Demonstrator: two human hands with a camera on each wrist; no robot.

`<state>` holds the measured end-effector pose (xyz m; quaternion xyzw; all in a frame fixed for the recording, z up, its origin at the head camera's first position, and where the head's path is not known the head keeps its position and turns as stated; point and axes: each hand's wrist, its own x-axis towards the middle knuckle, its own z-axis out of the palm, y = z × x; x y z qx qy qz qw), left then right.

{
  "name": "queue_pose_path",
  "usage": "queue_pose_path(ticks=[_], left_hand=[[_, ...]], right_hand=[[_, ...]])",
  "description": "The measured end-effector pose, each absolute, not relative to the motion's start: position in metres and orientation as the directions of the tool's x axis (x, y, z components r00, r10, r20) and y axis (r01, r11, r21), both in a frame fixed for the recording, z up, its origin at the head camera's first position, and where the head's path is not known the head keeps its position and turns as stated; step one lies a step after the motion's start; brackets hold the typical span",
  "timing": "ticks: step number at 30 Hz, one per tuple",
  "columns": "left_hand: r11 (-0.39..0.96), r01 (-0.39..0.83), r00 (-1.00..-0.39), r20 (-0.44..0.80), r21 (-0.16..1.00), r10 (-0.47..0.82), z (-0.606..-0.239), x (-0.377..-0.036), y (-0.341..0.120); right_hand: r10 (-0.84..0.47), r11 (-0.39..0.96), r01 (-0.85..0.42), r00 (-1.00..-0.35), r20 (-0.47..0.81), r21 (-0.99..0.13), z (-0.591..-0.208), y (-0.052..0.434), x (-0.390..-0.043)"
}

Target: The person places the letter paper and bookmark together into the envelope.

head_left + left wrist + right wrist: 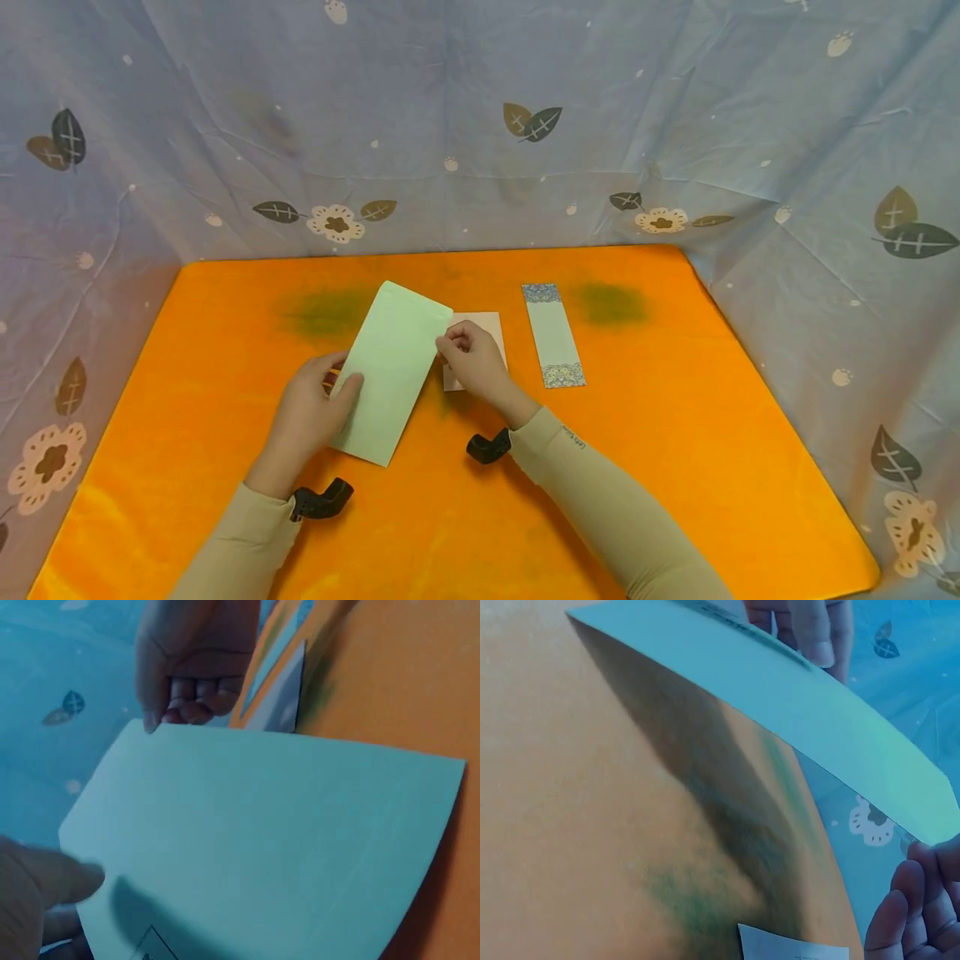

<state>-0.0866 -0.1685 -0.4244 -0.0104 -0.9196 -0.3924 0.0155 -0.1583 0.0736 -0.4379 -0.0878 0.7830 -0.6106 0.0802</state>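
A pale green envelope [393, 367], long and slightly bowed, is held tilted above the orange table. My left hand [311, 408] grips its left edge, thumb on the front face and fingers behind. With thumb and fingertips, my right hand [476, 358] pinches the upper right corner. In the right wrist view the envelope [780, 712] stands off the cloth and casts a long shadow. Small dark printing shows on it near the left hand. Behind the right hand lies a pale pink card [491, 325], partly covered by that hand and the envelope.
A white strip [553, 333] with lace-patterned ends lies right of the pink card. Orange cloth [675, 450] covers the table. Patterned blue-grey curtains [450, 125] enclose the back and sides. A black wrist device [324, 500] sticks out at the left cuff, another [489, 447] at the right.
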Motion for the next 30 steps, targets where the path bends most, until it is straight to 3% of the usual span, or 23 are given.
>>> queue_pose_path(ticks=[6, 13, 22, 30], left_hand=[[0.779, 0.099, -0.995, 0.062, 0.62, 0.078, -0.425, -0.085, -0.156], [0.84, 0.11, -0.988, 0.152, 0.531, 0.033, -0.433, -0.081, -0.141], [0.857, 0.094, -0.979, 0.205, 0.508, -0.014, -0.443, -0.079, -0.134], [0.862, 0.123, -0.971, 0.238, 0.491, 0.003, -0.446, -0.08, -0.134]], right_hand=[[-0.22, 0.195, -0.029, -0.975, -0.015, -0.98, -0.438, 0.072, -0.158], [-0.231, 0.148, -0.018, -0.973, -0.017, -0.989, -0.435, 0.07, -0.156], [-0.262, 0.132, 0.017, -0.964, -0.052, -0.991, -0.422, 0.066, -0.15], [-0.264, 0.144, -0.025, -0.965, -0.013, -0.989, -0.398, 0.067, -0.136]])
